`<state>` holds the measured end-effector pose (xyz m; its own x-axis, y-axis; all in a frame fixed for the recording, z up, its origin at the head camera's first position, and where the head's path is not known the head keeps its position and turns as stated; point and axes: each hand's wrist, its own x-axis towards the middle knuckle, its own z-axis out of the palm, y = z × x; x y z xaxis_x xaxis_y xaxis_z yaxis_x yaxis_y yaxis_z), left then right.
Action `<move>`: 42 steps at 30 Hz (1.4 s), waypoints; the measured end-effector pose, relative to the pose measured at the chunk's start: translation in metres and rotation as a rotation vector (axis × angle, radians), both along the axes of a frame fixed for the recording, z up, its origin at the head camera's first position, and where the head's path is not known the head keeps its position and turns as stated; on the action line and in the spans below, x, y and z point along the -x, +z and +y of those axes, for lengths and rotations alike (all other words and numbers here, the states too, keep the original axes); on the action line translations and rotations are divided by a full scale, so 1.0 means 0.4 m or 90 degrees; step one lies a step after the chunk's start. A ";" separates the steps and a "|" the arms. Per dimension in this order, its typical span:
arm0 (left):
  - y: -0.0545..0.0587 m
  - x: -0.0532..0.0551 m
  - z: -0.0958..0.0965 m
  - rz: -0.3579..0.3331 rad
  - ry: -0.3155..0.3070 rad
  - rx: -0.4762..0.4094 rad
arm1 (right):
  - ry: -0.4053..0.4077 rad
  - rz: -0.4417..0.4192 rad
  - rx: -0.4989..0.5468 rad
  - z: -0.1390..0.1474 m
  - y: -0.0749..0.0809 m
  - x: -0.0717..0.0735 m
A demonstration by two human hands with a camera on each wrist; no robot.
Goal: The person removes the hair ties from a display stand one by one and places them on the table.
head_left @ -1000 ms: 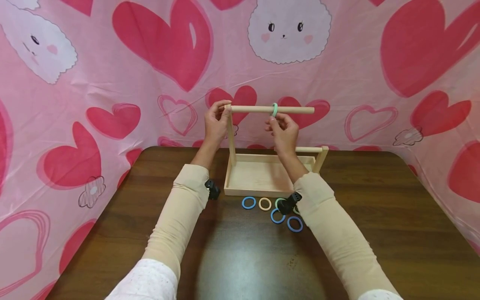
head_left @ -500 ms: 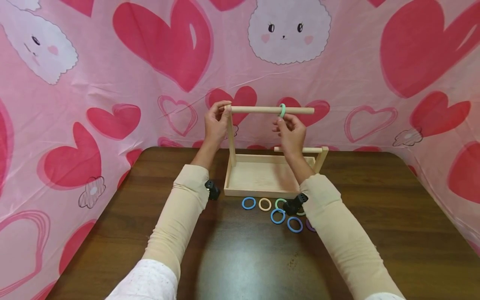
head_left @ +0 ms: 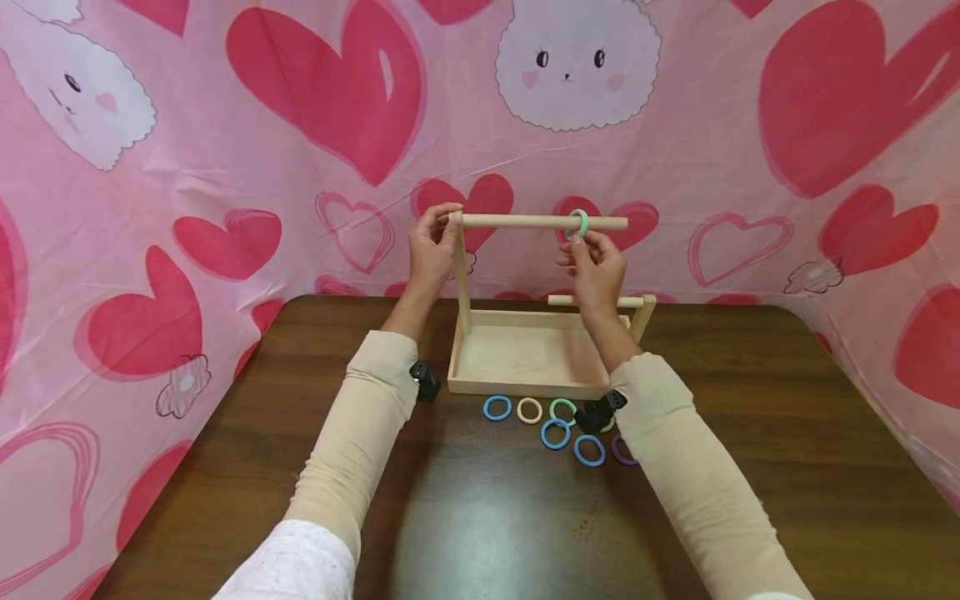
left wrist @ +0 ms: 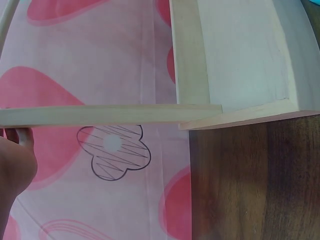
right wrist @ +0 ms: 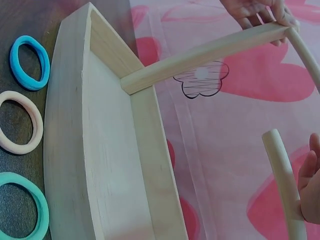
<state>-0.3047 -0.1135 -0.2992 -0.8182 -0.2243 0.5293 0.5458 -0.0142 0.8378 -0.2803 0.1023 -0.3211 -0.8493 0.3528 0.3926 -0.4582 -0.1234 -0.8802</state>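
In the head view a wooden stand has a shallow tray [head_left: 525, 388], a tall left post [head_left: 462, 279] and an upper bar [head_left: 517, 221]. My left hand [head_left: 431, 246] holds the top of that post where the bar meets it. A mint-green hair tie [head_left: 583, 218] encircles the bar near its free right end. My right hand [head_left: 600, 271] pinches the hair tie's lower edge between thumb and fingers. In the left wrist view, only part of the left hand [left wrist: 17, 162] shows under the post. The right wrist view cuts off the right hand [right wrist: 311, 192] beside the lower bar [right wrist: 282, 175].
Several loose hair ties lie in front of the tray: a blue one [head_left: 497, 407], a cream one [head_left: 529, 400], a purple one [head_left: 619, 450] and others, some partly behind my right wrist camera [head_left: 600, 411]. A short right post [head_left: 642, 317] carries the lower bar. A heart-patterned cloth [head_left: 720, 167] hangs behind the table.
My right hand has slid the mint-green hair tie rightward along the upper bar, towards its free end. The left hand has stayed on the post top.
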 end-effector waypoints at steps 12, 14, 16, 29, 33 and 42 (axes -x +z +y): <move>-0.003 0.001 -0.001 -0.014 -0.001 0.004 | -0.004 -0.003 0.053 0.032 0.002 -0.006; -0.004 0.003 -0.002 -0.013 -0.001 0.002 | -0.003 -0.004 0.061 0.036 0.003 -0.007; -0.005 0.005 -0.002 -0.010 -0.003 0.000 | 0.001 -0.007 0.075 0.039 0.004 -0.007; -0.001 0.000 -0.001 -0.002 -0.008 -0.009 | 0.017 -0.026 0.164 0.060 0.021 -0.017; 0.000 -0.001 -0.001 -0.008 -0.007 -0.005 | 0.026 -0.036 0.207 0.066 0.026 -0.019; 0.000 0.001 -0.001 -0.013 -0.006 -0.004 | 0.054 -0.069 0.280 0.082 0.030 -0.019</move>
